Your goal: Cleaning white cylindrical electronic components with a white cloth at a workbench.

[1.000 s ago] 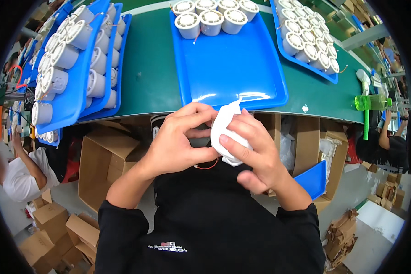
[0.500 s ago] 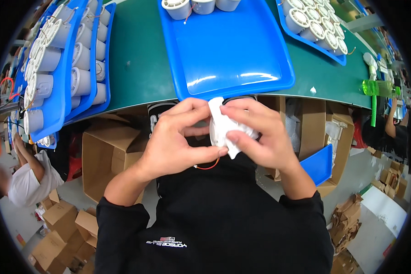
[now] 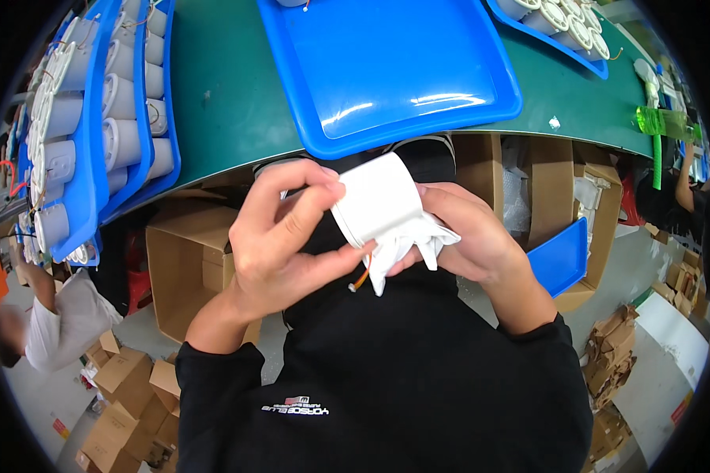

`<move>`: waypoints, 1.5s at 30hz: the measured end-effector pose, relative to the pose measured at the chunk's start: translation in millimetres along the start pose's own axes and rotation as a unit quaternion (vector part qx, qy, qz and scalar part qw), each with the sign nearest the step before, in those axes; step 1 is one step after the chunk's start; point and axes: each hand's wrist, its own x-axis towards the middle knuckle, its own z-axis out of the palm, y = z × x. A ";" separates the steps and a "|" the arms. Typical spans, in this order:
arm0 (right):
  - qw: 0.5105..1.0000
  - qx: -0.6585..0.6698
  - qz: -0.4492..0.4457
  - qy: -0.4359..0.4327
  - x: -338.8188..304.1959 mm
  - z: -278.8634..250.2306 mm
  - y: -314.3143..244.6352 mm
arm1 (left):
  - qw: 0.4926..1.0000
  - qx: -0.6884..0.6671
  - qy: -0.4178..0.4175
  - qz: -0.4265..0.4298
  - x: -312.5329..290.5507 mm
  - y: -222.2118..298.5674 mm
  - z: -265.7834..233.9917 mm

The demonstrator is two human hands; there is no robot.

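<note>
Between my hands is a white cylindrical housing [image 3: 380, 195], tilted on its side, with a thin red-orange wire [image 3: 360, 279] hanging from its lower left end. My left hand [image 3: 280, 236] grips that end between fingertips and thumb. A crumpled white cloth [image 3: 414, 240] lies against the underside of the housing, its corners hanging down. My right hand [image 3: 473, 236] holds the cloth and supports the housing's right side; some of its fingers are hidden behind them. Both hands are just in front of the near edge of the blue tray [image 3: 394, 87].
The tray rests on a green table [image 3: 221, 102]. Stacked blue trays of similar white housings [image 3: 122, 91] stand at left, another tray [image 3: 560, 35] at far right. A green bottle [image 3: 667, 124] lies at the right edge. Cardboard boxes [image 3: 185, 276] stand below; another person [image 3: 63, 315] is at left.
The housing has been turned so its smooth side shows, and the cloth has moved to its underside. My right hand has shifted right and below it. The view has shifted slightly.
</note>
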 end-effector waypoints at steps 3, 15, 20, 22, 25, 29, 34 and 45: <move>0.997 -0.022 -0.063 0.033 -2.5 10.1 0.4 | 0.999 0.001 0.042 0.011 2.3 -4.9 0.4; 0.875 -0.186 -0.426 0.133 -21.3 -20.4 -7.1 | 0.951 -0.250 0.097 -0.153 -7.8 -7.5 9.9; 0.860 -0.273 -0.412 0.129 -14.0 -5.1 -4.1 | 0.923 -0.318 0.111 -0.185 -8.9 -4.7 10.9; 0.855 -0.295 -0.409 0.124 -12.3 -5.5 -0.3 | 0.921 -0.320 0.114 -0.194 -10.6 -4.4 11.2; 0.847 -0.328 -0.404 0.110 -8.2 0.7 0.4 | 0.920 -0.322 0.104 -0.198 -10.9 -3.1 10.1; 0.842 -0.347 -0.404 0.088 -6.1 5.7 2.7 | 0.937 -0.284 0.084 -0.187 -10.9 1.0 9.9; 0.794 -0.427 -0.427 0.068 -4.5 2.1 4.8 | 0.952 -0.250 0.063 -0.167 -14.1 1.6 11.1; 0.498 -0.600 -0.625 0.021 2.2 4.5 10.8 | 0.780 -0.525 -0.039 -0.337 -16.5 3.4 -0.3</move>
